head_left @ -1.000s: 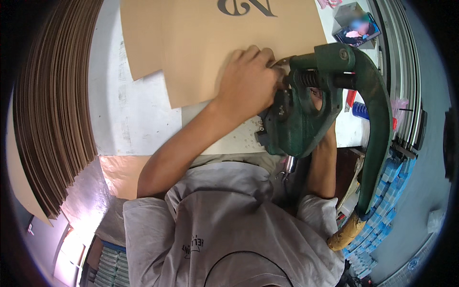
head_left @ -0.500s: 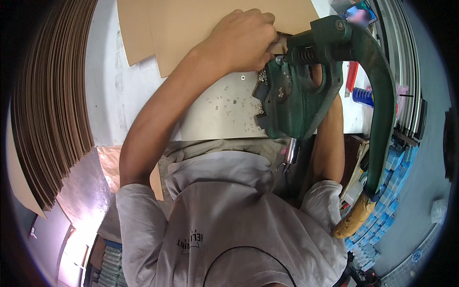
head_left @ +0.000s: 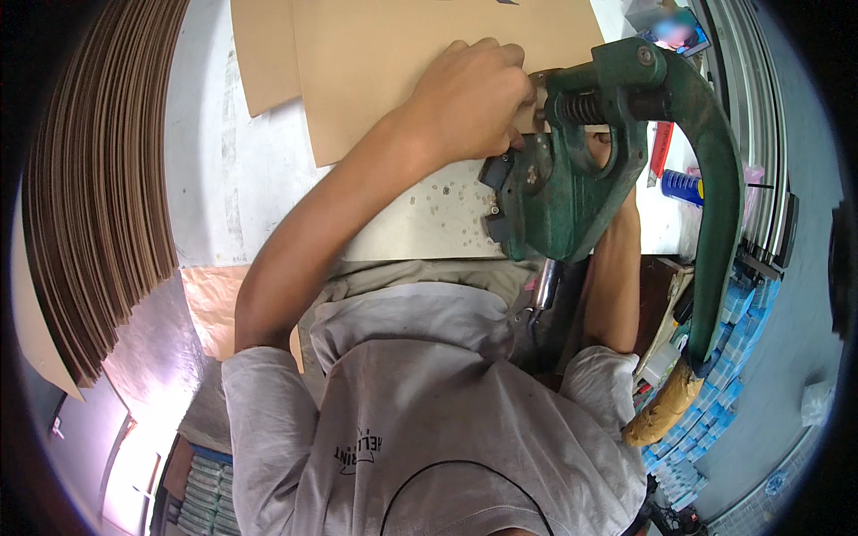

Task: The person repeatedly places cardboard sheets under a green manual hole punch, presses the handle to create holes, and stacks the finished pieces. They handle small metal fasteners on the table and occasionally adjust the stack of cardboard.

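My left hand (head_left: 469, 103) is closed, with curled fingers at the near edge of a large brown cardboard sheet (head_left: 375, 67), beside the head of a green hand press (head_left: 567, 210). Its fingertips are partly hidden there, and it seems to grip the sheet's edge. Behind the press frame my right hand (head_left: 601, 147) shows only in part through a gap, so its fingers cannot be made out. Small rings (head_left: 438, 207) lie scattered on a pale metal plate (head_left: 393, 228) below my left wrist. The long press lever (head_left: 728, 205) hangs down at the right with a tape-wrapped grip.
A tall stack of brown cardboard (head_left: 98, 196) fills the left side. On the white table (head_left: 210, 179), right of the press, lie a red tool (head_left: 660, 147) and a blue can (head_left: 682, 186). A lit phone (head_left: 679, 36) stands at the far right. Blue packets (head_left: 715, 366) are piled below.
My left hand and the cardboard sheet have come slightly nearer to me and to the right. The hand now covers the rings at the press's left edge. The lever hangs as before.
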The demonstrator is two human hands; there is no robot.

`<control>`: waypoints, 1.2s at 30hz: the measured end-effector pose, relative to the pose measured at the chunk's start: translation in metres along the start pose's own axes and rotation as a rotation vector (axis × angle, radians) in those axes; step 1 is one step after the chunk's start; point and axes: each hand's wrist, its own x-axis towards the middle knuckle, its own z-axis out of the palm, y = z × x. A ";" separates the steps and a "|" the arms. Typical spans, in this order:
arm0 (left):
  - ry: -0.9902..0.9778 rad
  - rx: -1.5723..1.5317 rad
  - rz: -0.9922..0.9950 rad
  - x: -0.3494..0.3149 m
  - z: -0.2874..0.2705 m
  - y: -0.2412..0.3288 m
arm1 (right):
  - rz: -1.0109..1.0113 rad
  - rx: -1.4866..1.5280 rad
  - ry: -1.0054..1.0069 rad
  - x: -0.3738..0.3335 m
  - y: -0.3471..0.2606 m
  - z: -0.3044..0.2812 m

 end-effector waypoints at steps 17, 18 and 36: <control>0.142 0.169 -0.042 -0.008 0.018 0.012 | -0.024 -0.114 -0.009 -0.015 0.011 -0.005; 0.153 0.157 -0.035 -0.010 0.020 0.013 | 0.001 -0.092 0.008 -0.016 0.010 -0.007; 0.118 0.142 -0.081 -0.010 0.014 0.017 | -0.996 -1.233 -0.592 -0.141 -0.124 -0.020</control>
